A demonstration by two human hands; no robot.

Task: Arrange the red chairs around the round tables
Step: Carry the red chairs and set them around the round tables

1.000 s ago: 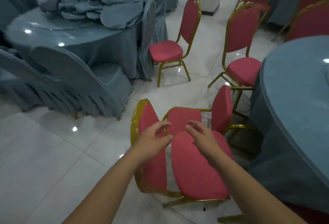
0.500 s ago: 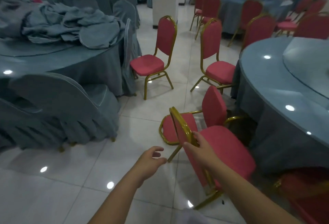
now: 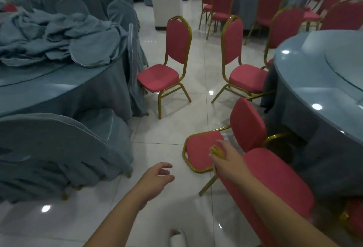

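Red chair (image 3: pixel 275 178) rim in right hand (image 3: pixel 229 162); tiled aisle (image 3: pixel 198 74) open ahead.

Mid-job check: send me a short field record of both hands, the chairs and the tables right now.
right hand: grips gold back frame of held chair
left hand: open, holds nothing
tipped chair: lying on floor beside right table
chair A: upright, beside left table
chair B: upright, at right table
cover pile: on left table
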